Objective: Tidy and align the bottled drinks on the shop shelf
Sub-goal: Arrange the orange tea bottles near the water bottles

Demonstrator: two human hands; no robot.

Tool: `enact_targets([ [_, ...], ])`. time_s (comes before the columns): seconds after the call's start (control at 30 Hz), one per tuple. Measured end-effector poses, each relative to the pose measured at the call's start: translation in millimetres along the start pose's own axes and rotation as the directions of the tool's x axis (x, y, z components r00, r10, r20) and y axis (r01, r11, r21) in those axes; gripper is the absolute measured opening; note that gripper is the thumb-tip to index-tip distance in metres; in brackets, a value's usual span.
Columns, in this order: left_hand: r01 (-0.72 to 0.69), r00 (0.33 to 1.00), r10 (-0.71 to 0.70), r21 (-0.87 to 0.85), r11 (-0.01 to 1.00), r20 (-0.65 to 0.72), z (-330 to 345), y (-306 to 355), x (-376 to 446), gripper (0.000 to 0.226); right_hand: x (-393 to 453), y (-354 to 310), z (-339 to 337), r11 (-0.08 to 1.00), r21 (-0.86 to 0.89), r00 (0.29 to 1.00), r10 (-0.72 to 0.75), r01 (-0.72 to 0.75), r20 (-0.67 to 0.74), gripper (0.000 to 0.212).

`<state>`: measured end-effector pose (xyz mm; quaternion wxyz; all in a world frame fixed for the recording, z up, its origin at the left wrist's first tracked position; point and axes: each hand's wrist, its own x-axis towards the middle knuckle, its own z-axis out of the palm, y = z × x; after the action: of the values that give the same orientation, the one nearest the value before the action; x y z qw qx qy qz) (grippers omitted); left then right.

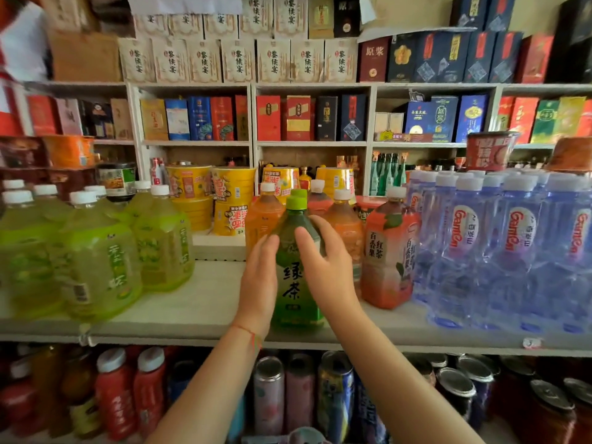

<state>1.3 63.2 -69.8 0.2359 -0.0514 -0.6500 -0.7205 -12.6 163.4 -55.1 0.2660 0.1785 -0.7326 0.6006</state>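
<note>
Step in hand: setting one bottle into line. A green tea bottle (296, 267) stands upright at the front of the shelf (198, 302), just ahead of the orange and red tea bottles, with a bare gap to its left.

Left hand (258, 283): fingers straight, flat against the bottle's left side. Open grip, pressing, not clasping.

Right hand (323, 267): thumb across the bottle's shoulder, fingers curving round its right side. Closed round the bottle, loosely by the look of it.

Judged next move: slide or turn the bottle so the label faces out and its base squares with the row beside it. The red tea bottle (389, 251) stands close on the right, so any push that way risks a knock.

Counts on this shelf:
- Green tea, green cap: one.
- Yellow-green bottles (96, 251), white caps, left: about eight caps show; back ones partly hidden.
- Orange and red tea, white caps: five caps visible.
- Water bottles (512, 245), right: a packed block, too crowded to count.
</note>
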Motion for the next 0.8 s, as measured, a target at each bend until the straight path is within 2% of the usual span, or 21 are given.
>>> enact_targets([
  [0.07, 0.027, 1.0, -0.027, -0.015, 1.0, 0.001, -3.0, 2.8, -0.4, 0.03, -3.2, -0.1, 5.1, 1.0, 0.027, 1.0, 0.011, -0.01, -0.004, 0.053],
  [0.13, 0.03, 0.999, -0.03, 0.002, 1.0, 0.032, -4.5, 5.9, -2.1, 0.013, -3.7, -0.4, 7.9, 0.997, 0.064, 0.999, 0.04, -0.039, -0.021, 0.047],
  [0.27, 0.0, 0.996, -0.004, 0.047, 0.999, 0.087, -11.5, 6.7, -2.4, 0.012, -3.5, -4.6, 10.7, 0.991, 0.109, 0.995, 0.082, -0.075, -0.059, 0.051],
  [0.33, -0.015, 0.995, 0.009, 0.053, 0.998, 0.104, -16.1, 2.9, 1.2, 0.013, -3.5, -5.5, 12.8, 0.988, 0.127, 0.992, 0.101, -0.092, -0.07, 0.044],
  [0.4, -0.03, 0.993, 0.023, 0.058, 0.998, 0.113, -20.4, 1.3, 5.4, 0.037, -2.6, -7.4, 15.4, 0.984, 0.147, 0.991, 0.113, -0.101, -0.075, 0.04],
  [0.47, -0.025, 0.995, 0.02, 0.044, 0.999, 0.101, -25.4, 0.5, 8.5, 0.061, -2.8, -3.8, 21.6, 0.974, 0.165, 0.985, 0.165, -0.154, -0.054, 0.046],
  [0.53, -0.035, 0.996, 0.033, 0.03, 0.999, 0.086, -31.5, -0.1, 10.2, 0.069, -5.0, 2.7, 29.8, 0.934, 0.178, 0.949, 0.314, -0.31, 0.009, 0.064],
  [0.6, -0.025, 0.995, 0.022, 0.032, 0.999, 0.093, -35.9, 0.1, 10.4, 0.083, -4.7, 16.6, 34.5, 0.825, 0.287, 0.87, 0.487, -0.487, 0.078, 0.081],
  [0.67, -0.028, 0.993, 0.024, 0.028, 0.999, 0.113, -39.0, 0.3, 10.0, 0.081, -3.3, 22.1, 33.3, 0.747, 0.338, 0.815, 0.566, -0.572, 0.129, 0.069],
  [0.8, -0.018, 0.992, 0.018, 0.003, 1.0, 0.126, -47.6, -2.3, 13.6, 0.071, -0.9, 22.7, 40.0, 0.725, 0.334, 0.795, 0.582, -0.602, 0.171, 0.066],
])
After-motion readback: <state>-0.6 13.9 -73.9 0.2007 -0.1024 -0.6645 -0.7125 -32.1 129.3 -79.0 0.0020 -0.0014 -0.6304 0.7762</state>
